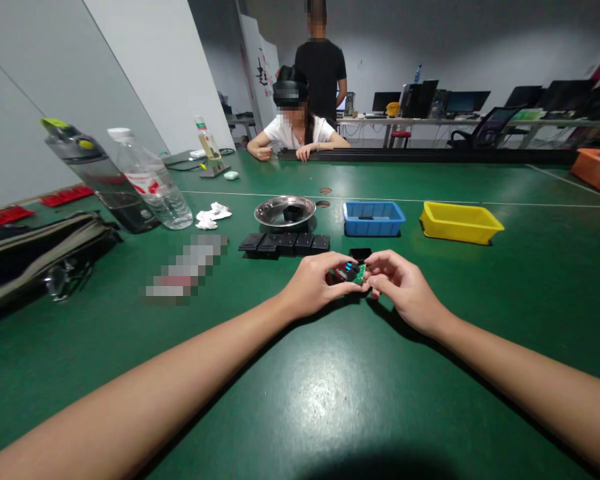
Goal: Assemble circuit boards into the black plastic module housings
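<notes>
Between my hands, a little above the green table, is a small green circuit board with black and bright blue parts on it. My left hand is closed on its left side, thumb below and fingers above. At the right edge of the board, my right hand is closed with fingertips pinching its corner; the fingers partly hide the contact. Just behind the board lies a small black open case. Several black square cases stand in a row to the left, beyond my left hand.
Behind the row stands a metal bowl with a black part inside. A blue bin and a yellow bin are farther right. Bottles, crumpled tissue and a bag lie left. A person with a headset sits opposite.
</notes>
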The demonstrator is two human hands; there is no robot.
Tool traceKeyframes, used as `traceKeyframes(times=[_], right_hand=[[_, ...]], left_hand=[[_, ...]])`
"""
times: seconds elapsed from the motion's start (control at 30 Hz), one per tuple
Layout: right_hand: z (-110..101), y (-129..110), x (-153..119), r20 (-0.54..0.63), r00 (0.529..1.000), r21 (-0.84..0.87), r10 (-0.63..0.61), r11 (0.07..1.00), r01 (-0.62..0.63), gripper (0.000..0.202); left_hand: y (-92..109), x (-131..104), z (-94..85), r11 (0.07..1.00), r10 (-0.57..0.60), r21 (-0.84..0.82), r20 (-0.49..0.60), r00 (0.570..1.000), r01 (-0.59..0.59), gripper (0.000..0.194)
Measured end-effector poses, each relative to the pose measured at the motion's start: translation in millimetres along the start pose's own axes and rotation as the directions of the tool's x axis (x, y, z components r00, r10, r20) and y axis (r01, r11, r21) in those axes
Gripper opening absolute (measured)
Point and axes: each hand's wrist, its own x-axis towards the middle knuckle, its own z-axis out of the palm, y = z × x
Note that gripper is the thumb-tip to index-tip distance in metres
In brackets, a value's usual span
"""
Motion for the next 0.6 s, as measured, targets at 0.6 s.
traceKeyframes(times=[0.6], right_hand=[[-7.2, -0.9, 0.2, 0.025, 0.998, -0.204, -0.065, 0.977, 0.069, 0.037]], left_hand=[[5.3, 1.6, -4.1, 0.999, -0.038, -0.010, -0.037, 0.999, 0.038, 0.025]])
